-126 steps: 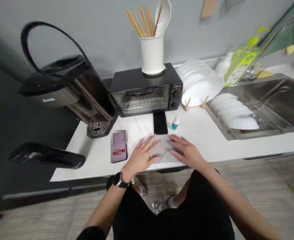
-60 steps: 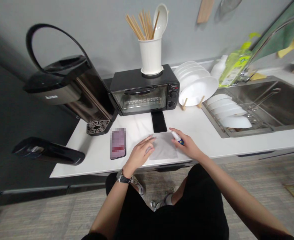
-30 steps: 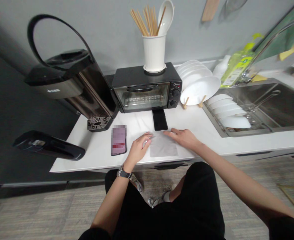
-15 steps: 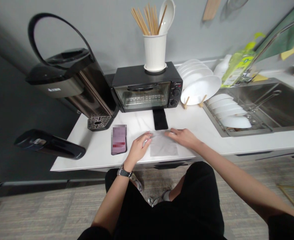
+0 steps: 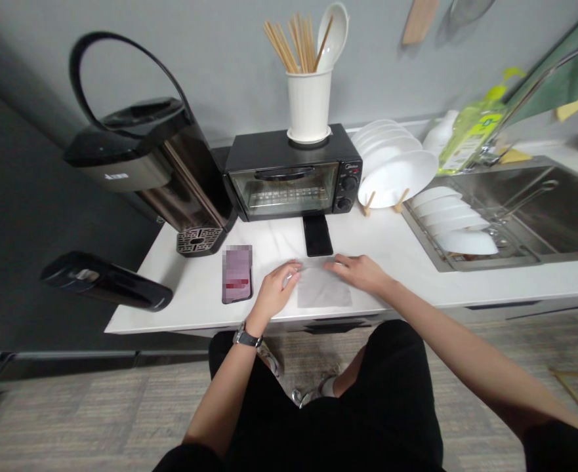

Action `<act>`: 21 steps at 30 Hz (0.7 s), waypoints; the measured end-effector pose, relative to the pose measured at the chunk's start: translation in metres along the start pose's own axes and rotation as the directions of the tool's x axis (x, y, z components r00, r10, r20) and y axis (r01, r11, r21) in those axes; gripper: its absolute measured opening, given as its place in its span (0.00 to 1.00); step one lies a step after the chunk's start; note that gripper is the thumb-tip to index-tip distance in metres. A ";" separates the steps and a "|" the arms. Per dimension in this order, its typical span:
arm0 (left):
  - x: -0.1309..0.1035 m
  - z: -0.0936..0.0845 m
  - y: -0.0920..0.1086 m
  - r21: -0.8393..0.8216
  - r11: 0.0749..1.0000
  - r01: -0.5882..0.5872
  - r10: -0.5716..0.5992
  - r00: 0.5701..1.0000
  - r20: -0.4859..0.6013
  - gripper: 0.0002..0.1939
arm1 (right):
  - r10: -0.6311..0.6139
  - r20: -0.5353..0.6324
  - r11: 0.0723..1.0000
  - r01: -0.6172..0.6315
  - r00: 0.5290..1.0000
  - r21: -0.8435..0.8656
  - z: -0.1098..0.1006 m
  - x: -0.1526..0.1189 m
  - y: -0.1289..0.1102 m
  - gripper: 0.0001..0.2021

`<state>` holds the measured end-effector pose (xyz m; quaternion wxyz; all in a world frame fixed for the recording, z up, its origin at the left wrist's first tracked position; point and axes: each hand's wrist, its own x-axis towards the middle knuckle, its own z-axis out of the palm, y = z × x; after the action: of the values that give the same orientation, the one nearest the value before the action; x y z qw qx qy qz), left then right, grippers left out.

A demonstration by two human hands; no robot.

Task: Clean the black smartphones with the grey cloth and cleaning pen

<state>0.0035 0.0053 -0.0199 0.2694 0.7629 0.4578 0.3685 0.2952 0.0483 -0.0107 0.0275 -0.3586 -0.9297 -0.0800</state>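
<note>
Bracketing the grey sheet (image 5: 325, 288), on the black slab's (image 5: 317, 236) near side, with left hand (image 5: 271, 293) and right hand (image 5: 363, 273), both with fingers bent; cannot tell if pinching.

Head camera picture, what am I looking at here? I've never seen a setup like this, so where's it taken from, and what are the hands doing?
There is no robot here. A person wears a camera on the head, looking forward and down at their own bare hands.

The left hand and right hand touch the upper part of a thin translucent sheet on the white counter. Whether either grips it, I can't tell.

Also on the counter are a phone, a flat black slab, a toaster oven and white plates in a wooden rack. The sink is to the right.
</note>
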 end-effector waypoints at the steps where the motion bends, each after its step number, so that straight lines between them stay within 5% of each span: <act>1: 0.000 0.000 0.000 -0.002 1.000 -0.002 0.002 1.000 -0.004 0.11 | -0.023 0.002 1.000 0.023 1.000 0.021 -0.001 -0.001 0.000 0.25; 8: -0.003 0.000 0.016 0.148 0.987 -0.068 0.077 0.996 -0.052 0.13 | -0.002 -0.070 0.997 0.008 0.998 0.076 -0.014 -0.029 -0.012 0.27; 16: -0.003 0.022 0.074 0.168 0.942 -0.290 0.240 0.935 0.262 0.18 | -0.157 -0.197 0.986 0.165 0.968 0.021 -0.023 -0.065 -0.053 0.27; 21: -0.002 0.033 0.087 0.185 0.940 -0.288 0.210 0.912 0.352 0.20 | -0.097 -0.285 0.968 0.157 0.953 0.196 -0.009 -0.072 -0.066 0.20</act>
<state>0.0726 -0.0365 0.0254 0.2005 0.8920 0.3451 0.2122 0.3044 -0.0493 -0.0187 0.1892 -0.2779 -0.9414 -0.0284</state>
